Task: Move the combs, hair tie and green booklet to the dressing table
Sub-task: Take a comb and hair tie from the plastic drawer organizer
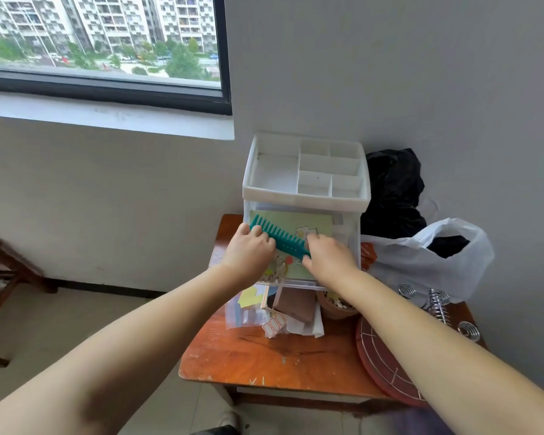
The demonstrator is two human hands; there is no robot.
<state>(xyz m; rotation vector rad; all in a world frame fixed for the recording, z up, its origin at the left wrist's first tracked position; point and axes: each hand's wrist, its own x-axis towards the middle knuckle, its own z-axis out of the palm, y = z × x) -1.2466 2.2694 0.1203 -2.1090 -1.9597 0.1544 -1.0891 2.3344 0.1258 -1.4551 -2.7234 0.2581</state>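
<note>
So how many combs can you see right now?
1. A teal wide-tooth comb lies on the green booklet in the open clear drawer, between the left hand and right hand. Others may be hidden under the hands.

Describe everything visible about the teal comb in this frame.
The comb is teal, looks like plastic, with wide, thick teeth pointing up and away from the camera. It lies at a slant inside the open clear drawer, on top of the green booklet, its far end up-left, its near end down-right. The left hand covers its upper-left end and the right hand its lower-right end; whether either is gripping it yet is unclear. No damage shows.
</note>
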